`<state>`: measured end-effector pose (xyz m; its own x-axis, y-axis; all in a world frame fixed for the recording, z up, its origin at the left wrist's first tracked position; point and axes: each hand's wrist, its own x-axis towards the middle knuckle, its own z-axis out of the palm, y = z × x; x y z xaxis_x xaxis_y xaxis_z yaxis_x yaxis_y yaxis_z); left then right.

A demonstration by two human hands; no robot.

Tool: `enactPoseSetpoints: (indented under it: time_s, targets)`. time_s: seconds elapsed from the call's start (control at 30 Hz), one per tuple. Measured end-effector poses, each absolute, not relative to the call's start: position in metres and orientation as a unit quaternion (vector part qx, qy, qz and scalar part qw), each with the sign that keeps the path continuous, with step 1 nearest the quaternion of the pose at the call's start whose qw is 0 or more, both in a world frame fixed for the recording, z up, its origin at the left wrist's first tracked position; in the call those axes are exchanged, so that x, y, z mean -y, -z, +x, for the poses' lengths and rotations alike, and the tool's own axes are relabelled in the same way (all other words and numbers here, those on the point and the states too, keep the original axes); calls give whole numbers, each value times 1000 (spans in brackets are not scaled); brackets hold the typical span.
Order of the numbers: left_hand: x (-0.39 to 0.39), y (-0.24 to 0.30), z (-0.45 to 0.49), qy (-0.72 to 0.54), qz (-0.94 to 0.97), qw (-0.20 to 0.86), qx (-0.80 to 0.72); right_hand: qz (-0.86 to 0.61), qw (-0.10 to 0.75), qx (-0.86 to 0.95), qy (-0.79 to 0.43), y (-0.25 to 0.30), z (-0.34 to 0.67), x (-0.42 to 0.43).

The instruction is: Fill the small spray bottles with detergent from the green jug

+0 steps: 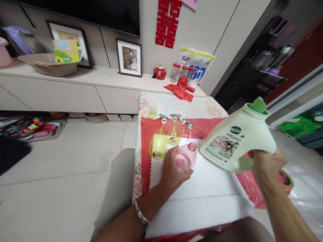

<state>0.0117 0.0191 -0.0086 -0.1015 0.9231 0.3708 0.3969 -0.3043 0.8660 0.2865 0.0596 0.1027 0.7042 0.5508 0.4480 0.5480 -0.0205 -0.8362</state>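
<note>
My left hand (173, 171) wraps around a pink clear spray bottle (186, 158), its threaded neck uncapped. In my right hand (268, 164) is the handle of a pale green detergent jug (234, 137), tilted a little to the left above the table. The jug's mouth is uncapped and shows a green pouring spout. Two yellow spray bottles (158, 144) rest left of the pink one. A loose trigger sprayer head (190, 126) lies just behind the pink bottle. The jug's cap, a pale green cup (152, 112), sits at the table's back left.
White paper (202, 208) and red plastic cover the flowered tablecloth (137, 181). A roll of tape (287, 178) is at the right edge. Behind, a low cabinet (106, 75) bears red-lidded jars (175, 72), a white bag, red plastic bags (183, 89) and framed photos.
</note>
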Motion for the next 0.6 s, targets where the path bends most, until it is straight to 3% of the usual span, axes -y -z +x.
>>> enactPoseSetpoints:
  time_s: [0.3,0.6]
  targets:
    - [-19,10,14,-484,632,259,-546,-724,597,346,-19,-64,284,-68]
    - [-16,11,12,-483,630,279,-541,-766,475,429,-56,-93,282,-28]
